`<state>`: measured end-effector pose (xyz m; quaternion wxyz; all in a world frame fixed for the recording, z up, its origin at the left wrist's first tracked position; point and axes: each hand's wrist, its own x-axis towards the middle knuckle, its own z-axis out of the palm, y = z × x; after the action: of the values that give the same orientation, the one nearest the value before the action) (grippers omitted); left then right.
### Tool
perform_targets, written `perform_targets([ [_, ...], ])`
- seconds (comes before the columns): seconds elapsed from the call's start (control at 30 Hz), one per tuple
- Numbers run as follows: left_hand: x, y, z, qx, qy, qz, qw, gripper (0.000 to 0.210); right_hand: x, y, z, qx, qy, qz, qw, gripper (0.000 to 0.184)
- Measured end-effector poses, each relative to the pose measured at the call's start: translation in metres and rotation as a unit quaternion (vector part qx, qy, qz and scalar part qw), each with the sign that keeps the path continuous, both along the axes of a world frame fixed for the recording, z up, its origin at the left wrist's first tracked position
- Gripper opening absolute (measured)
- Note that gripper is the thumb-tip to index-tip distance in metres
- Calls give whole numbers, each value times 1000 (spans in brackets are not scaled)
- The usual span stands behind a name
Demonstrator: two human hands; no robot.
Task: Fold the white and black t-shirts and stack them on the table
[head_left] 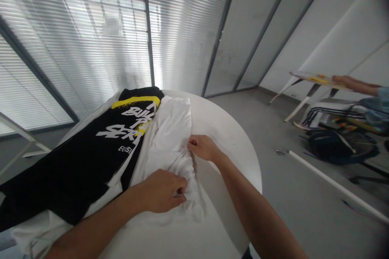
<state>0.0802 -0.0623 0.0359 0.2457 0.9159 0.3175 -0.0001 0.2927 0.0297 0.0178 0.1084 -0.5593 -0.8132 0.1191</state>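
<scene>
A white cloth [173, 123], folded into a long strip with wrinkles, lies over the right side of a black printed garment [88, 158]. White and yellow lettering shows on the black fabric. My left hand [165, 190] is closed on the near part of the white cloth, thumb and fingers pinched together. Farther along, my right hand [203, 147] pinches the cloth's right edge. Creases run in the fabric between my two hands. Whether the white cloth and the black garment are one piece, I cannot tell.
Both lie on a round white table [234, 137]. To the right, another person's hand [343, 81] rests at a second table [316, 79]. A dark bag [331, 145] and a long white pole [334, 184] are on the floor. Glass partitions with blinds [182, 28] stand behind.
</scene>
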Motion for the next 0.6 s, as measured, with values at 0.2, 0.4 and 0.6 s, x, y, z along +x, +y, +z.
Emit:
perform_targets([
  [0.2,-7,-2,11,18,-63,-34,997,11,1,4,-6,16,37,-2,999,22],
  [0.4,-8,-8,21,5,-128,-67,990,7,1,7,-12,40,23,-25,999,28],
  [0.6,0,-16,5,-63,-164,-149,973,12,3,8,-19,34,6,-34,999,35],
])
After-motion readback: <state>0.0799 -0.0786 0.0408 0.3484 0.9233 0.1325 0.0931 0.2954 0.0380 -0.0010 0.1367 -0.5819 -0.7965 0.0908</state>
